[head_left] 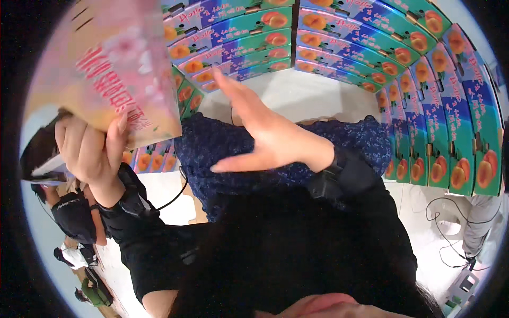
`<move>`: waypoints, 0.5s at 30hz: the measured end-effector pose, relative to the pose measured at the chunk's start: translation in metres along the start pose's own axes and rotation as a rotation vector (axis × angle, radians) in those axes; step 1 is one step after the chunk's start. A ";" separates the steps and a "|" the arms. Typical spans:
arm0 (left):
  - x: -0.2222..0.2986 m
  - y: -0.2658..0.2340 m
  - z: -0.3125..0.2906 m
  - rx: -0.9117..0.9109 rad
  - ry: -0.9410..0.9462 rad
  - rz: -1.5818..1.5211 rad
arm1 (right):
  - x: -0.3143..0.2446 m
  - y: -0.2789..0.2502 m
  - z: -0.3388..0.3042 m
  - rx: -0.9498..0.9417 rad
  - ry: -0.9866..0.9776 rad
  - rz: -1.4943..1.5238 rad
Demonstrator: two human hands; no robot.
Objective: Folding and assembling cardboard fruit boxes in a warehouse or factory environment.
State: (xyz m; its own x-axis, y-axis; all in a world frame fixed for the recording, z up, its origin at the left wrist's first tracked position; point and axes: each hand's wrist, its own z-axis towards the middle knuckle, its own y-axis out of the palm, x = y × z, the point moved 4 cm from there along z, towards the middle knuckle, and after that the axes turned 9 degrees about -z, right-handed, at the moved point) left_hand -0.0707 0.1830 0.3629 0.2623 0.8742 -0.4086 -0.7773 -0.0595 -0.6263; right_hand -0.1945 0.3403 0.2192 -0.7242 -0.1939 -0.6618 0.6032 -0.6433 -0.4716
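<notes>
Pink floral-printed carton (pixel 119 63) is sitting up and left of the right hand (pixel 270 132), which is hovering apart from it, empty, thumb and fingers spread. Left hand (pixel 87 148) is nearer, gripping its lower edge. Long axis: can't tell, top is running out of view.

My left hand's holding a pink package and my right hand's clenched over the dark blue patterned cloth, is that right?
Not quite: the head view shows your right hand open over the dark blue patterned cloth, not clenched. Your left hand does hold the pink package.
</notes>
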 end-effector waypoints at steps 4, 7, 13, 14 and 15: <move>0.020 0.011 0.027 -0.039 0.059 -0.059 | 0.004 -0.003 0.028 0.144 -0.140 0.192; 0.040 0.030 0.035 -0.145 0.074 -0.169 | 0.015 0.007 0.022 0.112 -0.023 0.521; 0.062 0.062 0.050 -0.152 0.078 -0.305 | 0.034 0.023 -0.005 0.097 0.074 0.538; 0.064 0.065 0.052 -0.154 0.078 -0.305 | 0.035 0.022 -0.006 0.097 0.074 0.540; 0.065 0.071 0.053 -0.178 0.071 -0.329 | 0.041 0.024 -0.007 0.074 0.154 0.717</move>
State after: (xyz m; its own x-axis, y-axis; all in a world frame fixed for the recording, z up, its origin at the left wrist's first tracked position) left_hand -0.1391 0.2610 0.3277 0.5251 0.8253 -0.2076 -0.5351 0.1306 -0.8346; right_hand -0.2075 0.3222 0.1760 -0.1020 -0.4830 -0.8696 0.8826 -0.4472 0.1448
